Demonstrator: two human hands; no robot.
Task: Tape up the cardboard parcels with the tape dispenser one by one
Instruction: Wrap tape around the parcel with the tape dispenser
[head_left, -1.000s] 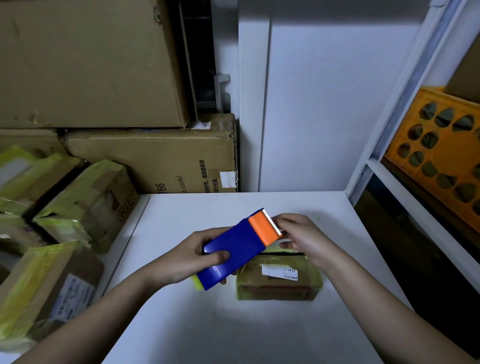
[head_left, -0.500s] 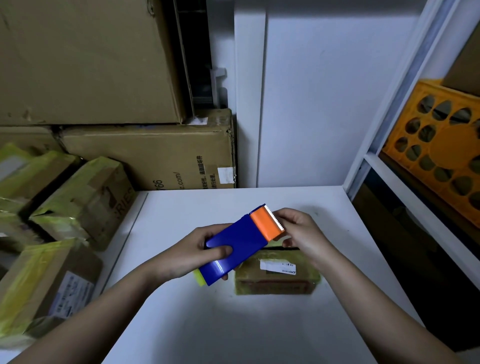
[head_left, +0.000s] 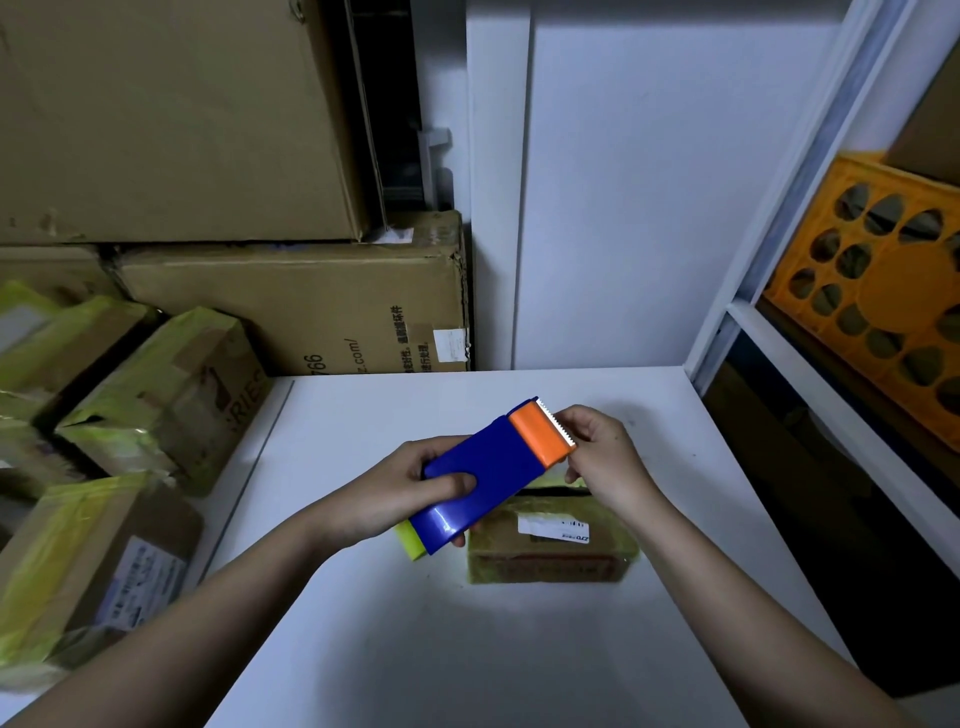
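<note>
A blue tape dispenser (head_left: 493, 467) with an orange toothed head and a yellow-green roll at its lower end is held above the white table (head_left: 467, 649). My left hand (head_left: 400, 493) grips its blue body. My right hand (head_left: 602, 457) has its fingers curled at the orange cutter end, pinching at the tape there; the tape itself is hard to see. Under both hands a small cardboard parcel (head_left: 556, 551) wrapped in yellowish tape, with a white label, lies flat on the table.
Several yellow-taped parcels (head_left: 156, 395) are piled to the left of the table. Large cardboard boxes (head_left: 311, 312) are stacked behind them. A white shelf frame (head_left: 779, 234) with an orange crate (head_left: 878, 291) stands to the right.
The hands and dispenser stay nearly still over the parcel; the view has shifted slightly.
</note>
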